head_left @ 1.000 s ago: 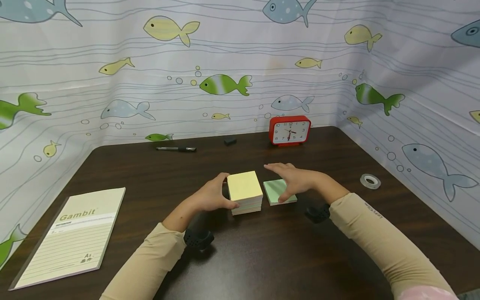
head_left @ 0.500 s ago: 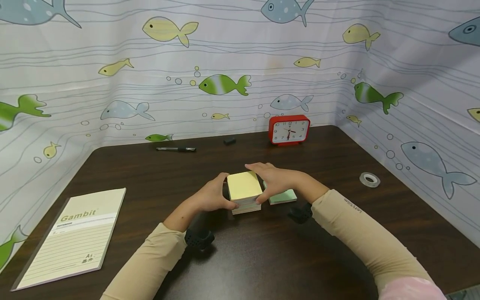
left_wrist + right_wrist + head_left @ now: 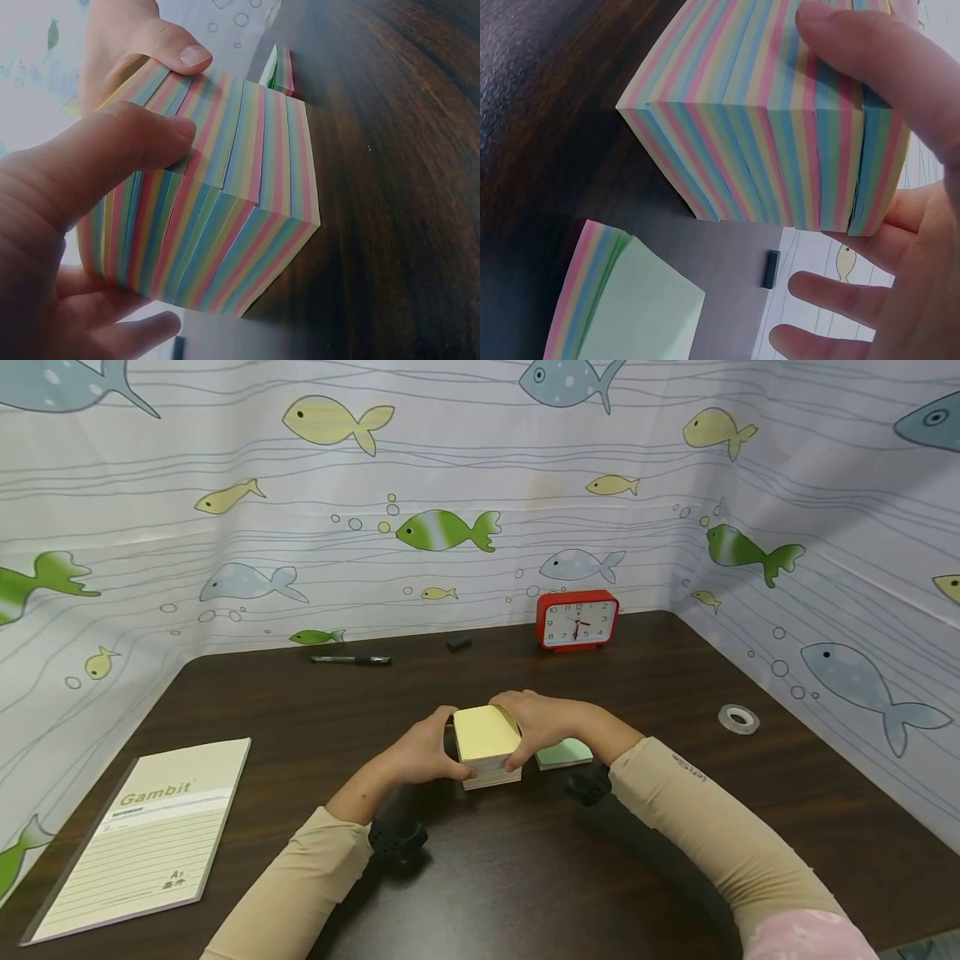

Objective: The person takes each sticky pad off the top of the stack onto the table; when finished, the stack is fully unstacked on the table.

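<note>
A thick block of sticky notes [image 3: 486, 742] with a yellow top and rainbow-striped sides [image 3: 225, 217] stands on the dark table [image 3: 525, 877]. My left hand [image 3: 433, 748] grips its left side, thumb [image 3: 112, 150] pressed on the near face. From the right, my right hand [image 3: 536, 725] holds the block's upper layers, with its thumb [image 3: 877, 60] on the striped side [image 3: 780, 135]. A thin green pad [image 3: 567, 752] lies just right of the block, partly hidden by my right hand, and shows in both wrist views [image 3: 630, 307] [image 3: 279, 71].
A red clock [image 3: 578, 621], a black pen [image 3: 351, 658] and a small black eraser [image 3: 459, 642] lie along the back edge. A tape roll [image 3: 738, 719] sits at the right, a notebook [image 3: 146, 831] at the front left. Fish-print curtains wall three sides.
My right hand has moved left from above the green pad to the block and now grips it. The left hand has kept its hold.
</note>
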A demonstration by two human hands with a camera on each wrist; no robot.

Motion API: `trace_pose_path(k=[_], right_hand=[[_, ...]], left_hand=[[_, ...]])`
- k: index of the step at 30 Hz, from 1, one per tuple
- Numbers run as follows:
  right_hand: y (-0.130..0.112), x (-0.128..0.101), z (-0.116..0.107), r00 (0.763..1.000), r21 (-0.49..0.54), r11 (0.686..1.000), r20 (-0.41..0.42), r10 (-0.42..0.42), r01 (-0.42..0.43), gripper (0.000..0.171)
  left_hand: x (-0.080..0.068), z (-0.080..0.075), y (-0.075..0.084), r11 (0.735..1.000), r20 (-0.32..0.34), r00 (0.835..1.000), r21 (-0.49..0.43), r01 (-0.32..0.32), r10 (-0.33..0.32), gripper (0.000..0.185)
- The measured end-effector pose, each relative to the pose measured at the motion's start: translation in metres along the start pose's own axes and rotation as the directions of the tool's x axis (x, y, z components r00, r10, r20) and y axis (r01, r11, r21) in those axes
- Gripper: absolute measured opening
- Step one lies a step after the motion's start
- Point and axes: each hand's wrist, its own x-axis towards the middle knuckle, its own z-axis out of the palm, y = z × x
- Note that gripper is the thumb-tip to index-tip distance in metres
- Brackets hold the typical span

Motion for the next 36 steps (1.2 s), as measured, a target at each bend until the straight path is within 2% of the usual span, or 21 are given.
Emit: trace_pose_path(k=[8,13,16,24,36], right_hand=[[-0.001,-0.003,-0.001,1.000,-0.020,1.000,0.010,0.016,-0.015,0.081],[0.003,-0.005,-0.002,0.999,-0.048,0.999,-0.035,-0.020,0.018,0.079],[0.006,-0.008,-0.002,0.998,-0.031,0.999,-0.061,-0.026,0.024,0.078],[0.020,-0.023,-0.005,0.994,0.019,1.000,-0.105,0.019,-0.017,0.078],[0.040,-0.043,-0.010,0.989,0.024,0.998,-0.138,0.053,-0.050,0.077]], left_hand=[[-0.002,0.002,-0.002,1.000,0.003,1.000,0.000,0.026,-0.026,0.087],[-0.002,0.002,-0.002,0.999,-0.009,0.999,0.001,0.038,-0.038,0.089],[-0.002,0.002,-0.002,0.999,-0.012,0.999,0.004,0.037,-0.037,0.088],[-0.001,0.002,0.000,0.999,-0.019,0.999,0.024,0.032,-0.032,0.085],[-0.001,0.001,0.001,0.999,-0.015,0.999,0.032,0.032,-0.032,0.085]])
